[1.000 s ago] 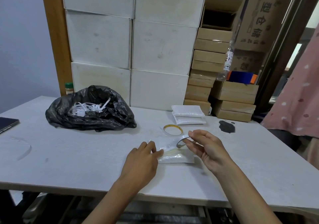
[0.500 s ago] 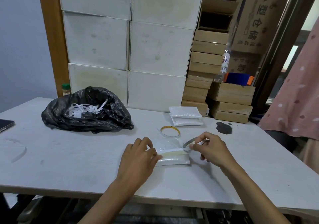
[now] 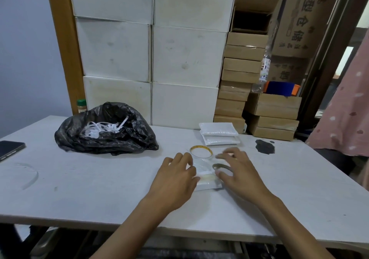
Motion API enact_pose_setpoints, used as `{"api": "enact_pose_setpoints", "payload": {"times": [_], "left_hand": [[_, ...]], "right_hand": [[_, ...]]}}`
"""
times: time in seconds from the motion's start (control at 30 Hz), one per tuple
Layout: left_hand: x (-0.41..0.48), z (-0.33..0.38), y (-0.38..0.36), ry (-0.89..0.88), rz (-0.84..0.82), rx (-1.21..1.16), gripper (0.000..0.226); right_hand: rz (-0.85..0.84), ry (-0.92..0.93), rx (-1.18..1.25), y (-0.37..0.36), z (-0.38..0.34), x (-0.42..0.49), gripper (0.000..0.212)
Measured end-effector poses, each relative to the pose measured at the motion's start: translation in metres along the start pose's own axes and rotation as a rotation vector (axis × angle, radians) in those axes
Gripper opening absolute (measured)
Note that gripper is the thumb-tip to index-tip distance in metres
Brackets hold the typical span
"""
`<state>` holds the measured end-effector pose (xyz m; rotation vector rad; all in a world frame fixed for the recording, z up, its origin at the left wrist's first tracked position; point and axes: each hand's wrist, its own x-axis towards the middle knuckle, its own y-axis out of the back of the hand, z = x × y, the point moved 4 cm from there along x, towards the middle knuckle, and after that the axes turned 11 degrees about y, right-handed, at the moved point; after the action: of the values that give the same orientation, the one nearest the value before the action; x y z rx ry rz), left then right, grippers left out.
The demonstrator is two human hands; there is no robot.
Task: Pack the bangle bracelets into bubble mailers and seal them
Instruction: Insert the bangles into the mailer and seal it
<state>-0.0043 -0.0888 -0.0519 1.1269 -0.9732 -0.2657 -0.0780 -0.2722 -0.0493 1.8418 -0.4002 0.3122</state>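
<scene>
A puffy white mailer point(image 3: 207, 181) is lying beneath the left hand point(image 3: 175, 180), which is pressing it flat-fingered. The right hand point(image 3: 238, 171) is hovering splayed over a dark bangle point(image 3: 220, 166), apparently released.

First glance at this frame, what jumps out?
At the near centre of the table, the left hand rests on a white bubble mailer and the right hand spreads over a dark bangle at the mailer's right edge. A gold bangle lies just beyond them. A black bag of white strips sits at the left.
</scene>
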Motion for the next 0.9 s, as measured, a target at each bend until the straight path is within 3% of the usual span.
{"api": "enact_pose_setpoints", "payload": {"times": [0.07,0.13,0.23,0.37,0.63,0.9], "left_hand": [[0.005,0.006,-0.001,0.055,-0.025,-0.006,0.026],[0.01,0.01,-0.004,0.133,-0.054,-0.044,0.027],[0.019,0.018,-0.011,0.231,-0.085,-0.093,0.035],[0.022,0.025,-0.026,0.204,-0.126,-0.054,0.031],[0.014,0.022,-0.038,0.164,-0.118,-0.121,0.043],[0.013,0.024,-0.04,0.24,-0.137,-0.14,0.039]], "right_hand": [[-0.103,0.111,0.016,-0.007,-0.003,0.007,0.024],[-0.186,0.089,0.09,-0.013,-0.002,0.011,0.017],[-0.168,0.1,0.118,-0.018,0.0,0.013,0.012],[-0.144,0.121,0.045,-0.016,0.003,0.008,0.012],[-0.165,0.34,-0.171,-0.021,0.003,0.003,0.017],[-0.19,0.316,-0.238,-0.028,-0.003,0.012,0.01]]}}
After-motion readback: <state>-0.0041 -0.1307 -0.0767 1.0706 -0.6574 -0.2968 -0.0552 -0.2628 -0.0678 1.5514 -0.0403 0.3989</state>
